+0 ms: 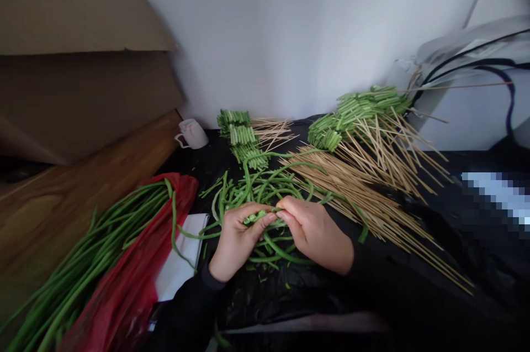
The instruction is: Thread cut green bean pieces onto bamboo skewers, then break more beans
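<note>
My left hand (pixel 236 236) is closed around a small bunch of short green bean pieces (pixel 253 217). My right hand (pixel 317 233) meets it at the fingertips, pinching what looks like the end of a long bean. The exact pinch point is partly hidden by the fingers. Both hands are over a loose heap of long green beans (pixel 265 183), whose strands trail out on either side. To the right of the heap lies a thick spread of bare bamboo skewers (pixel 364 197).
Skewered bean pieces are stacked at the back centre (pixel 244 136) and back right (pixel 368 103). A white mug (pixel 192 134) stands by the wall. At left, more long beans (pixel 103 247) lie on a red plastic bag (pixel 136 269), below a cardboard box (pixel 83 81). Black plastic (pixel 285 299) covers the work surface.
</note>
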Demonstrator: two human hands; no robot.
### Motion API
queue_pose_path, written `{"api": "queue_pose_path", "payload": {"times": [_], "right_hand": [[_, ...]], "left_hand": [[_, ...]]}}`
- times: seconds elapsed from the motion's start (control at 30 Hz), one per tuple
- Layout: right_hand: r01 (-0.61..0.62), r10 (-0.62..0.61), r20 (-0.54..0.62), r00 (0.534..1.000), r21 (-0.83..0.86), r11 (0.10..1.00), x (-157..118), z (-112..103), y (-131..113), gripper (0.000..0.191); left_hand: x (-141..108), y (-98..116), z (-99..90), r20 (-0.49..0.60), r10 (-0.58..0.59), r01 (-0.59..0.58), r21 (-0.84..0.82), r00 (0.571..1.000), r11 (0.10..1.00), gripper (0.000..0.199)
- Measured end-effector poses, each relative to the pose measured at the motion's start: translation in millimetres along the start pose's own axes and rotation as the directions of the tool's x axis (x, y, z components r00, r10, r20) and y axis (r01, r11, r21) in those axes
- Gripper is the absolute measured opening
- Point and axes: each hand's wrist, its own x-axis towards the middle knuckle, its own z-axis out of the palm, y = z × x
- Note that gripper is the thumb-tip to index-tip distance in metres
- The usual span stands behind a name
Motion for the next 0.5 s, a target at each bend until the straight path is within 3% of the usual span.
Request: {"api": "queue_pose_path", "payload": {"times": [0.23,0.5], "right_hand": [[0.051,-0.055,-0.024,0.998,-0.138,0.989,-4,7,3,0.022],[0.019,-0.028,-0.058,0.998,-0.164,0.986,-2,7,10,0.02]], "left_hand": [[2,5,-1.1,-0.028,-0.144,0.134,-0.226,0.989,0.965,0.019],[9,0,-2.8,-0.097,-0.299,0.199,-0.552,0.949,0.81,0.022]]}}
